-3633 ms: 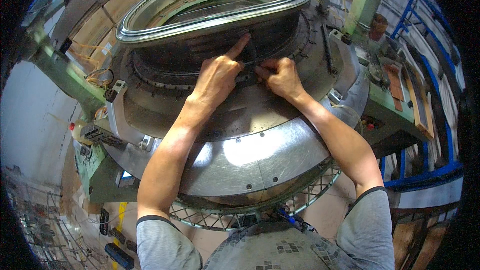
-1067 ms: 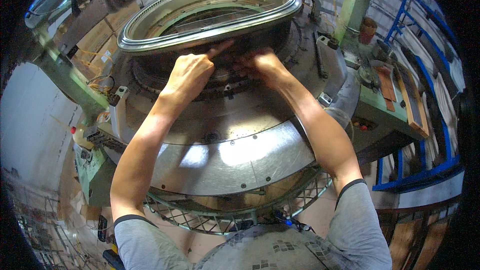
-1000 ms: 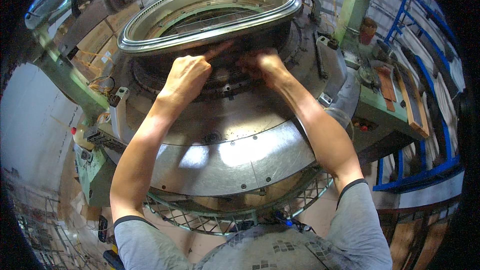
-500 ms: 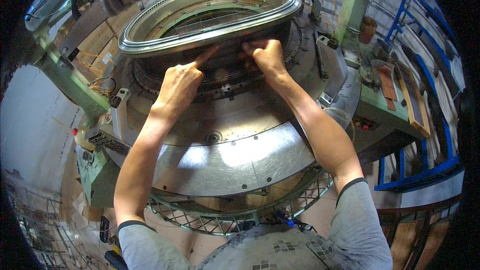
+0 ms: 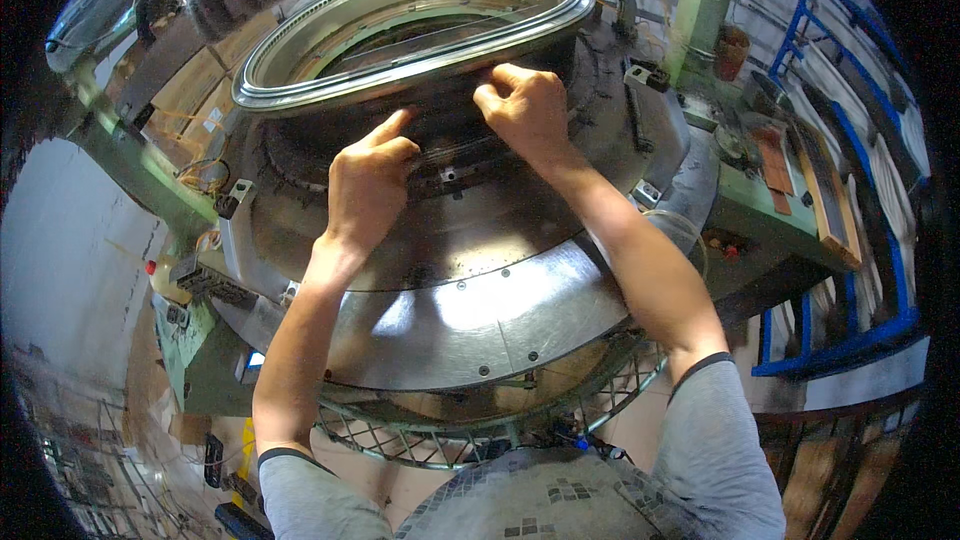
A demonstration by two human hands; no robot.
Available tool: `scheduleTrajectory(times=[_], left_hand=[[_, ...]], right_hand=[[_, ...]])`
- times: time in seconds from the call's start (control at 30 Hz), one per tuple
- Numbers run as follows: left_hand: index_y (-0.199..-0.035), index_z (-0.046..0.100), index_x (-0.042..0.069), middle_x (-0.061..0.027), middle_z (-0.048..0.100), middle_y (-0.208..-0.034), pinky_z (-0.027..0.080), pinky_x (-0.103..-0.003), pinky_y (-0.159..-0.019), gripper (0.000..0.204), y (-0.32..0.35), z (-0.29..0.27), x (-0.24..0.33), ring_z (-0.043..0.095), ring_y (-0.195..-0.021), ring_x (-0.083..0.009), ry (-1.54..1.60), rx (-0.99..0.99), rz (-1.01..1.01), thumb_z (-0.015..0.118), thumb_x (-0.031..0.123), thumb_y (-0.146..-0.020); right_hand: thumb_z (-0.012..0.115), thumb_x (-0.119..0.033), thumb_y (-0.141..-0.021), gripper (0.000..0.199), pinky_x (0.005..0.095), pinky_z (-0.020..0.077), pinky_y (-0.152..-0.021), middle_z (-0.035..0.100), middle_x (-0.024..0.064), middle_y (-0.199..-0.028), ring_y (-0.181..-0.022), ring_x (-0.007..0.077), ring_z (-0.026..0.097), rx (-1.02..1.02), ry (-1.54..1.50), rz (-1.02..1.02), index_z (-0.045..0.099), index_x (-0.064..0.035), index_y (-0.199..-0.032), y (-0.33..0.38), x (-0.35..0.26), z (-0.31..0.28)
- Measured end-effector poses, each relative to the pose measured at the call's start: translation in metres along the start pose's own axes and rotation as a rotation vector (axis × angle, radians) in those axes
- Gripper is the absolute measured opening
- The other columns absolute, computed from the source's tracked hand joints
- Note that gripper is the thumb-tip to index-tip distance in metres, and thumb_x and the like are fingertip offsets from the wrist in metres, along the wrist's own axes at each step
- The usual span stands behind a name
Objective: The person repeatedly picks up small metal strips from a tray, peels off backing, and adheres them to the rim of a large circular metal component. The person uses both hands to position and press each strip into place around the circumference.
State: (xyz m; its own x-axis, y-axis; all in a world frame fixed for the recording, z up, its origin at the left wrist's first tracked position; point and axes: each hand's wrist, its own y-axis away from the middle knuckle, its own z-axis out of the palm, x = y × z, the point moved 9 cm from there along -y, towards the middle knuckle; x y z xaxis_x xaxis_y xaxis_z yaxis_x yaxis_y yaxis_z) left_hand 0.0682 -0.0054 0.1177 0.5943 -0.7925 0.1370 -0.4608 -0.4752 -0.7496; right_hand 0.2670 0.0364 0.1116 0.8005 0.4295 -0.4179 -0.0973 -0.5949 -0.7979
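Observation:
My left hand (image 5: 368, 175) is in front of the dark cylinder wall (image 5: 440, 125) of a large round machine that looks like a circular knitting machine. Its index finger points up and forward, the thumb lies close by, and the other fingers are curled in. Farther right and slightly higher, my right hand (image 5: 525, 112) is bent with thumb and index finger drawn toward each other, near the underside of the shiny metal ring (image 5: 400, 75). Anything between the fingertips of either hand is too small to make out.
A broad polished metal plate (image 5: 480, 325) curves beneath my forearms. Green machine posts stand left (image 5: 135, 165) and right (image 5: 708, 10). On the right is a side table (image 5: 740, 200) with tools, beside a blue rack (image 5: 850, 355) holding pale material. A lattice guard (image 5: 400, 440) runs below.
My left hand has drawn slightly back and right, away from the cylinder wall. My right hand has lowered a little, its index finger now raised near the ring's underside.

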Motion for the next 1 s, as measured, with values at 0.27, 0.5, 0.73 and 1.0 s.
scheduleTrajectory(times=[0.27,0.5,0.73,1.0], left_hand=[[-0.098,0.073,-0.001,-0.0138,0.074,-0.100,0.059,-0.030,-0.083,0.013,0.017,0.071,-0.025,0.073,-0.088,-0.0182,1.343,0.062,-0.747,0.077,0.005,-0.087],[-0.097,0.067,-0.002,-0.0133,0.072,-0.094,0.061,-0.035,-0.085,0.008,0.010,0.113,-0.021,0.072,-0.090,-0.0233,1.437,0.028,-0.864,0.071,0.002,-0.091],[-0.102,0.071,-0.002,-0.0132,0.074,-0.098,0.057,-0.038,-0.082,0.022,0.006,0.123,-0.021,0.072,-0.087,-0.0312,0.893,-0.043,-0.595,0.076,0.003,-0.082],[-0.121,0.062,0.001,-0.0192,0.052,-0.143,0.037,-0.051,-0.106,0.048,0.011,0.111,0.045,0.046,-0.130,-0.0401,-0.111,-0.038,0.025,0.072,0.002,-0.073]], right_hand=[[0.077,-0.021,-0.086,0.028,0.0292,0.0531,-0.058,0.073,0.0056,-0.079,-0.068,0.0103,0.066,-0.759,-0.828,0.174,0.073,0.0015,-0.102,0.068,-0.018,0.029],[0.076,-0.016,-0.085,0.017,0.0254,0.0479,-0.053,0.068,0.0014,-0.064,-0.059,0.0056,0.060,-0.747,-0.683,0.349,0.076,0.0005,-0.081,0.075,0.029,0.033],[0.070,-0.012,-0.084,0.014,0.0303,0.0508,-0.056,0.071,0.0096,-0.069,-0.059,0.0125,0.064,-0.604,-0.586,0.346,0.078,-0.0013,-0.086,0.075,0.068,0.027],[0.074,-0.012,-0.089,0.014,0.0270,0.0435,-0.044,0.064,0.0030,-0.058,-0.048,0.0076,0.056,-0.466,-0.504,0.192,0.077,0.0011,-0.084,0.073,0.075,0.020]])
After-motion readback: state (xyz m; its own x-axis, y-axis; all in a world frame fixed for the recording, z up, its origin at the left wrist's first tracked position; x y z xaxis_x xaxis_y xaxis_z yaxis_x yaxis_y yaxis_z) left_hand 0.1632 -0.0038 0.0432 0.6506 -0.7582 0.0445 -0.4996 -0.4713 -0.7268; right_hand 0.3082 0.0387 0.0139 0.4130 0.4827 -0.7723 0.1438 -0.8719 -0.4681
